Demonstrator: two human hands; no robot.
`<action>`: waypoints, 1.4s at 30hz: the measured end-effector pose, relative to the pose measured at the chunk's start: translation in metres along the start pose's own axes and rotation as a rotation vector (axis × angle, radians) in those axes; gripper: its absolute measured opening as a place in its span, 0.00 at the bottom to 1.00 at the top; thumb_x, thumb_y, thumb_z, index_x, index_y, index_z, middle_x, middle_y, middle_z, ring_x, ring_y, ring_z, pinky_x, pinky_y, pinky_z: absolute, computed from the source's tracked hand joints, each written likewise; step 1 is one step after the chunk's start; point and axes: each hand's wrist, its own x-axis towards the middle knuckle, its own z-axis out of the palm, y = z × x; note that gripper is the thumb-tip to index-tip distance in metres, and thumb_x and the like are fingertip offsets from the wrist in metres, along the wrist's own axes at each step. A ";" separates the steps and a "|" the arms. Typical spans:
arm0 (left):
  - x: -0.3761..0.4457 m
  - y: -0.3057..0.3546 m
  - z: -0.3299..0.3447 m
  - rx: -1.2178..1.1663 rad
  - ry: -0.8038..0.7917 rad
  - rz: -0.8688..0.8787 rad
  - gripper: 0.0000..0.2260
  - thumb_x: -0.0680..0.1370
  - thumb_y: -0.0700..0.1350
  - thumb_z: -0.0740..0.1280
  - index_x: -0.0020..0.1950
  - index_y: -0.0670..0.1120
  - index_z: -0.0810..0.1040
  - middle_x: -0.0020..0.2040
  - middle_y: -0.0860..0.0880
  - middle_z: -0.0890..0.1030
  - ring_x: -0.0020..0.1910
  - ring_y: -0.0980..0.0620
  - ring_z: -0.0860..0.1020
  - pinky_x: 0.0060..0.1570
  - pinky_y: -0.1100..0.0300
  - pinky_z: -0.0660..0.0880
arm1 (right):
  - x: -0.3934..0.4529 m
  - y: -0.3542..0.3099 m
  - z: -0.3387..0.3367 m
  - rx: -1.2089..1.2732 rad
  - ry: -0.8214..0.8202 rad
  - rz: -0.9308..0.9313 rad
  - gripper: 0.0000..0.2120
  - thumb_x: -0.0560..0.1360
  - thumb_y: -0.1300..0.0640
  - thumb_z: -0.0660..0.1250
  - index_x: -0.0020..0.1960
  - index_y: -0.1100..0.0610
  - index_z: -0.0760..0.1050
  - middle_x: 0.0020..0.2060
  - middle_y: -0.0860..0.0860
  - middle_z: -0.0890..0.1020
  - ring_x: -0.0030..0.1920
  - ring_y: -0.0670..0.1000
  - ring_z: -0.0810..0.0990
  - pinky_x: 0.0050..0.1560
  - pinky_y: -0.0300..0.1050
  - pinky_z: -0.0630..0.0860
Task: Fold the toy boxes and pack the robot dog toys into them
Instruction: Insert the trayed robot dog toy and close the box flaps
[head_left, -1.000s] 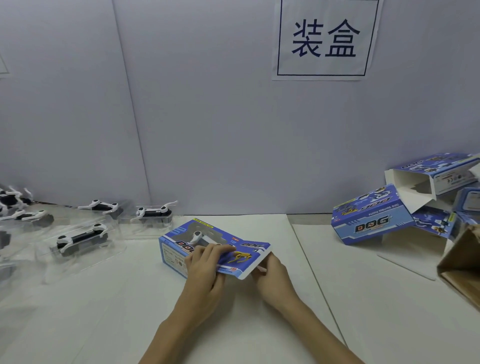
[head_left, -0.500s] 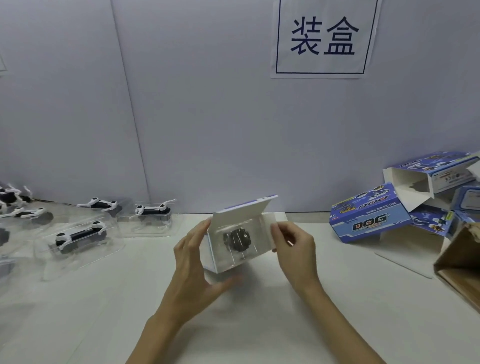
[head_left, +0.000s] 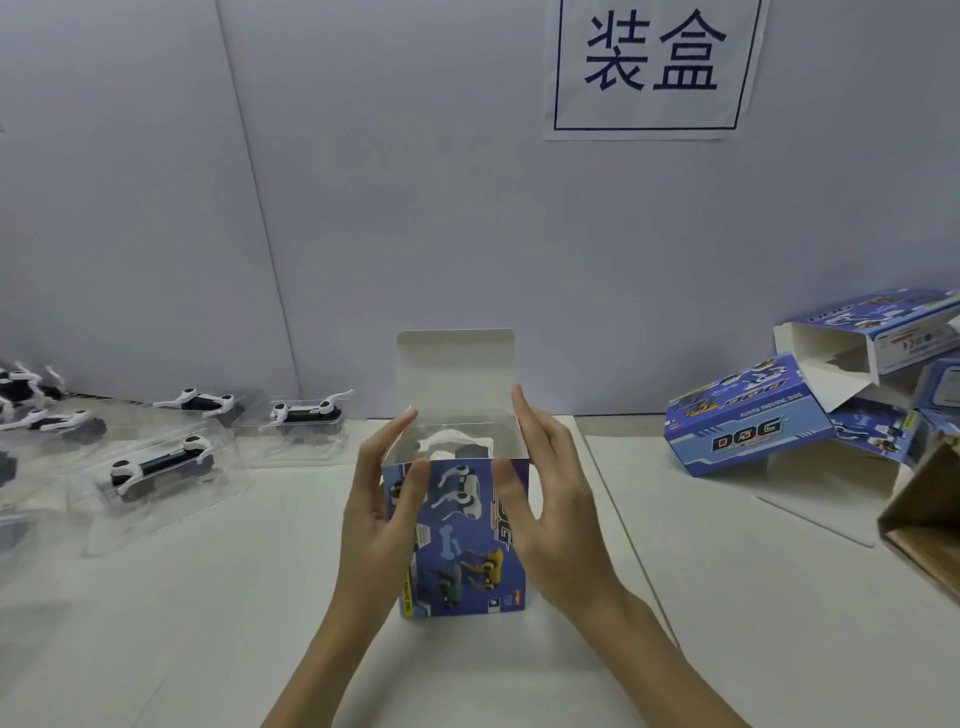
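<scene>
— Where is the box now?
— The toy box (head_left: 457, 540) stands upright, center near me. My left hand (head_left: 376, 499) and right hand (head_left: 550, 499) hold its sides. I should tuck the flap (head_left: 455, 364) in straight, I think.

White paper sign (head_left: 652, 67) with two dark characters on the wall; brown cardboard carton (head_left: 930, 525) at right edge.

Both forearms are bare, without sleeves, rings, watch or gloves.
</scene>
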 end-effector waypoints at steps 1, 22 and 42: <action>0.000 -0.001 0.000 0.005 -0.020 -0.015 0.17 0.83 0.50 0.64 0.71 0.63 0.73 0.73 0.48 0.75 0.63 0.41 0.82 0.49 0.43 0.85 | -0.002 0.001 0.002 0.034 -0.025 0.004 0.30 0.84 0.40 0.59 0.83 0.46 0.59 0.75 0.45 0.68 0.75 0.45 0.68 0.63 0.30 0.75; 0.016 0.011 -0.007 -0.136 -0.024 -0.154 0.14 0.73 0.54 0.74 0.56 0.57 0.77 0.71 0.60 0.74 0.60 0.42 0.84 0.39 0.45 0.85 | 0.014 -0.010 -0.005 0.474 0.018 0.262 0.22 0.78 0.51 0.67 0.70 0.44 0.69 0.57 0.41 0.82 0.58 0.53 0.84 0.54 0.55 0.84; 0.012 0.003 -0.022 -0.282 -0.268 -0.254 0.27 0.70 0.59 0.81 0.61 0.58 0.70 0.69 0.47 0.79 0.59 0.40 0.84 0.47 0.49 0.84 | 0.005 -0.003 -0.009 0.423 -0.060 0.239 0.34 0.70 0.22 0.64 0.60 0.50 0.71 0.59 0.38 0.82 0.63 0.50 0.82 0.50 0.46 0.85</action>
